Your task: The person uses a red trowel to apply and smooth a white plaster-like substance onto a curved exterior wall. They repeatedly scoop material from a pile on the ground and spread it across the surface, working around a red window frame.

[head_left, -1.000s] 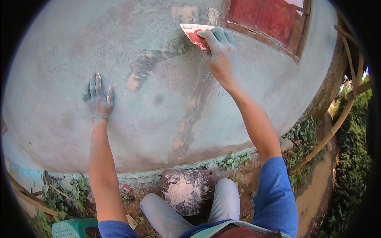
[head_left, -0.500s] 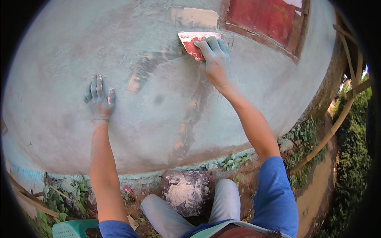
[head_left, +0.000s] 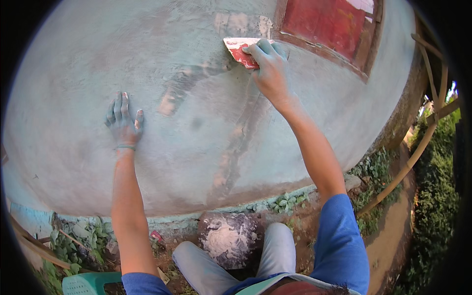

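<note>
and here's the right hand [head_left: 270, 66] up high, its grip clamped on the scraper [head_left: 242, 51], thumb over the red face, white paste smeared along the upper edge. the scraper sits at the wall [head_left: 172, 152], just below a pale patch [head_left: 241, 23] and near the lower left corner of the window [head_left: 327, 27], red in a brown frame; whether the blade touches, i can't tell. over to the left hand [head_left: 123, 120]: grip empty, fingers stretched upward against the wall, dusty blue-grey, band [head_left: 126, 146] at the wrist. between the two, a dark streak [head_left: 238, 142] slants down the wall. down low, a heap [head_left: 227, 238] of whitish stuff sits on a dark slab [head_left: 206, 221] by the knees [head_left: 277, 246], with a green stool [head_left: 81, 285] at bottom left.
</note>
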`<state>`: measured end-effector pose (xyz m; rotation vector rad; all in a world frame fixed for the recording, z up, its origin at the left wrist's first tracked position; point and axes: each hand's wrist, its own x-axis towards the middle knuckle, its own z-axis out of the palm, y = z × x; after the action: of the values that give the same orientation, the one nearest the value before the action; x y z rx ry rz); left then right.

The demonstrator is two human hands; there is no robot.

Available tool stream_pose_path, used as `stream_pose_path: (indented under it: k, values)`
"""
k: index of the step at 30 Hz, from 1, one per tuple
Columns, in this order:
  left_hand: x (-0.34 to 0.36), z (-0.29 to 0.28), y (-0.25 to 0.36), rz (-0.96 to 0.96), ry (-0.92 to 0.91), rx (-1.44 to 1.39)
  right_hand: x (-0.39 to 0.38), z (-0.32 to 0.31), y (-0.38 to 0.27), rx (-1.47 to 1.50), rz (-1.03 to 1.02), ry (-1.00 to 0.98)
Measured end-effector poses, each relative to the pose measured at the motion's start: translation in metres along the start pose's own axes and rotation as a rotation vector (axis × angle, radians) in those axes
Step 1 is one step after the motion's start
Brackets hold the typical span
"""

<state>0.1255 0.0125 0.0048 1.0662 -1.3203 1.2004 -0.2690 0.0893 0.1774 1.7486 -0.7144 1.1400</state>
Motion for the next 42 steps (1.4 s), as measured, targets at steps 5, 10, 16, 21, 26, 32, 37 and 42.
stream_pose_path:
  k: [5,10,16,21,26,32,37,42]
  values:
    - [0.000,-0.001,-0.001,-0.022,0.001,-0.008,0.027,-0.010,-0.007,0.025,-0.012,0.063]
    - [0.000,0.000,0.003,-0.027,0.008,0.000,0.049,0.019,0.001,-0.081,-0.106,0.141]
    - [0.000,-0.003,0.000,-0.036,-0.028,0.002,-0.014,0.021,-0.017,0.001,-0.061,0.006]
    - [-0.001,-0.002,0.000,-0.043,-0.019,-0.001,0.012,0.001,0.005,-0.019,-0.021,0.198]
    - [0.000,0.001,0.002,-0.026,0.008,-0.019,0.021,0.026,0.028,-0.137,-0.037,0.197]
    - [0.000,-0.001,-0.001,0.000,0.005,-0.002,-0.043,0.028,-0.001,-0.026,-0.037,0.020]
    - [0.001,-0.001,0.001,-0.005,0.012,-0.010,0.014,-0.013,0.014,0.006,-0.064,0.252]
    - [-0.001,0.000,0.001,-0.005,0.007,-0.012,0.054,-0.007,0.030,-0.107,-0.048,0.154]
